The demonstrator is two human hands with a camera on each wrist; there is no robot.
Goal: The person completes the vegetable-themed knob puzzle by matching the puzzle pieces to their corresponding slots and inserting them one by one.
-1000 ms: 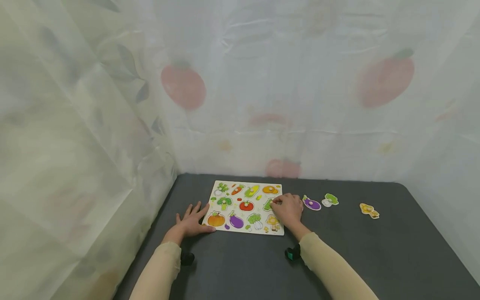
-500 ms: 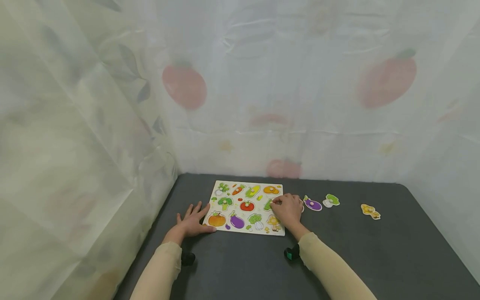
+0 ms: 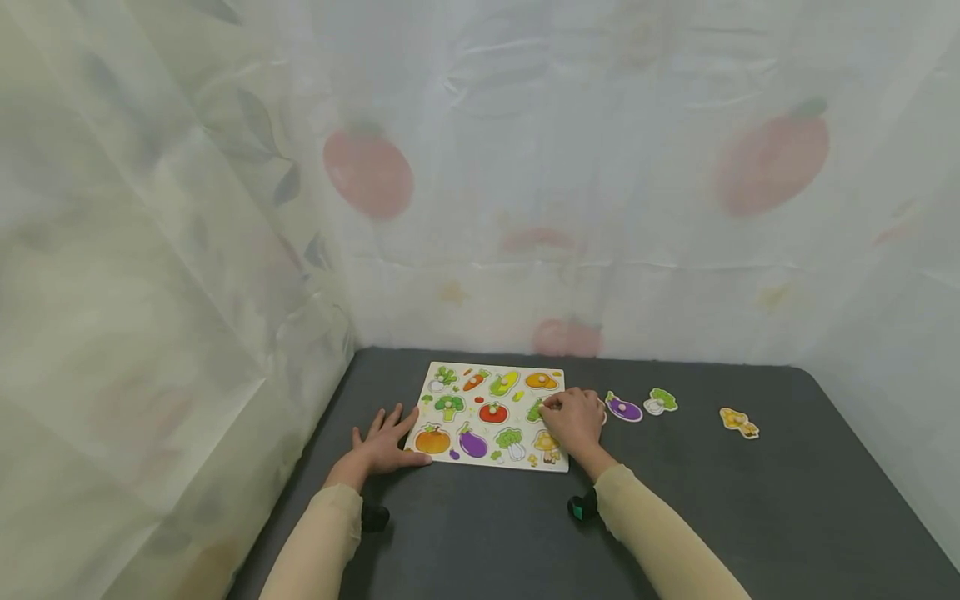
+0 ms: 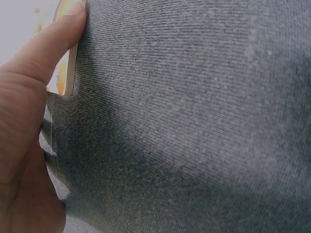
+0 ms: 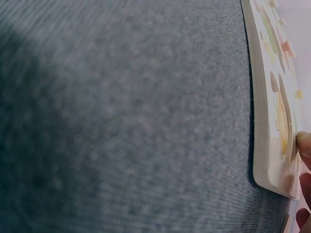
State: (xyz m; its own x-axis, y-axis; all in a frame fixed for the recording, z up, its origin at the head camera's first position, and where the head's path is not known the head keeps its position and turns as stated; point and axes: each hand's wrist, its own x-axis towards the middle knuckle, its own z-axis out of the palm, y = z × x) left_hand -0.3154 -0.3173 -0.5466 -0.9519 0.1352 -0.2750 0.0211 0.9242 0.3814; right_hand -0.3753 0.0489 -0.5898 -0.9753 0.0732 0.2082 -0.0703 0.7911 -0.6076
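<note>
A white vegetable puzzle board (image 3: pixel 517 422) lies flat on the table. My left hand (image 3: pixel 382 444) rests at its left edge with fingers spread; in the left wrist view the thumb (image 4: pixel 51 43) presses on the board's edge. At the right side, my right hand (image 3: pixel 576 419) pinches a green puzzle piece (image 3: pixel 535 410) over the middle row; the fingers hide part of it. The right wrist view catches only fingertips (image 5: pixel 304 144) beside the board. A tomato piece (image 3: pixel 493 412) and several other knobbed pieces sit in the board.
Right of the board lie an eggplant piece (image 3: pixel 623 407), a bok choy piece (image 3: pixel 661 402) and a yellow mushroom piece (image 3: pixel 739 422). Another piece's edge (image 3: pixel 603 413) peeks out behind the right hand. A printed curtain (image 3: pixel 645 292) hangs behind the dark table (image 3: pixel 480 542).
Both hands, the board and the loose pieces keep practically the same places. Only a slight shift of the head view shows.
</note>
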